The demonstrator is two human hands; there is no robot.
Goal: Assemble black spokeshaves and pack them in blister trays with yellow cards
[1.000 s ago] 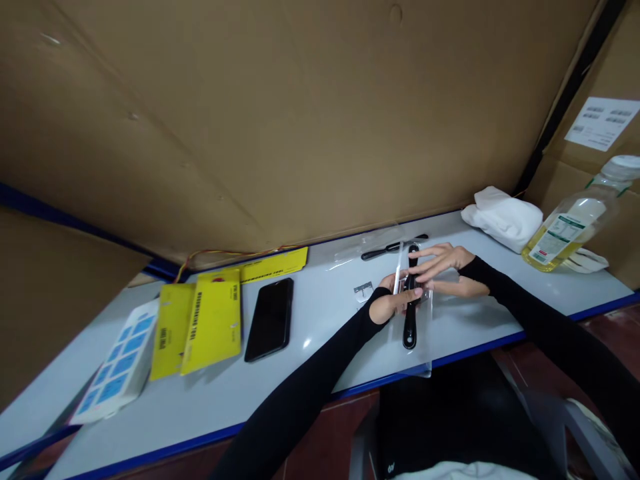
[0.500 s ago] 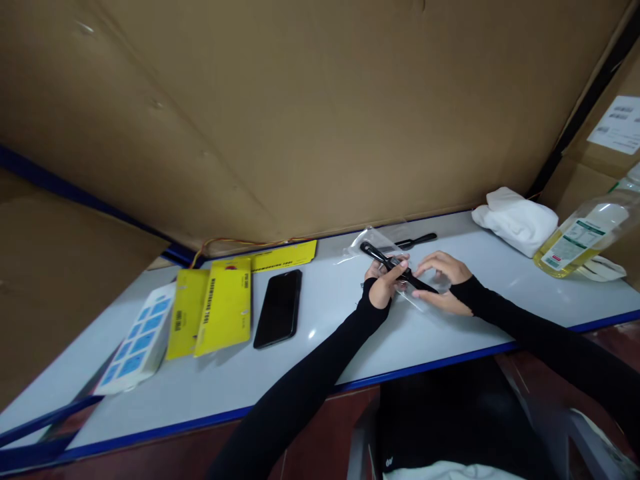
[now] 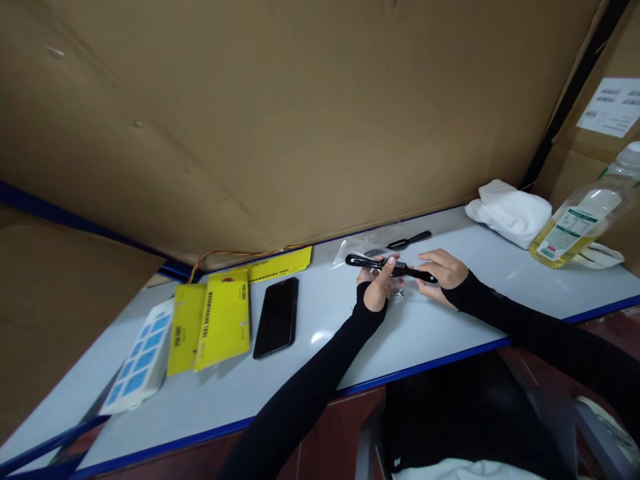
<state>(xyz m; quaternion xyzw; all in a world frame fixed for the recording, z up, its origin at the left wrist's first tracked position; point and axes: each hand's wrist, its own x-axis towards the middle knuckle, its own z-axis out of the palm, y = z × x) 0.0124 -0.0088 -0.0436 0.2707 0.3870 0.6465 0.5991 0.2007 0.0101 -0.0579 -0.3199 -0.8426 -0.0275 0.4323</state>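
A black spokeshave is held nearly level above the table, its holed left handle sticking out past my fingers. My left hand is closed around its middle, thumb on top. At the other end, my right hand has its fingers around the right handle. A clear plastic bag lies behind and partly under the tool. Beyond it a second black spokeshave rests on the table, partly covered by clear plastic. Something small and shiny shows just below my hands, too small to make out.
Left of my hands lie a black phone, several yellow printed cards and a white item with blue patches. At right are a white cloth and a bottle of yellow liquid. A cardboard wall stands behind the table.
The spokeshave has turned from a steep slant to nearly level. My right fingers have closed in on its right handle. The view has shifted slightly.
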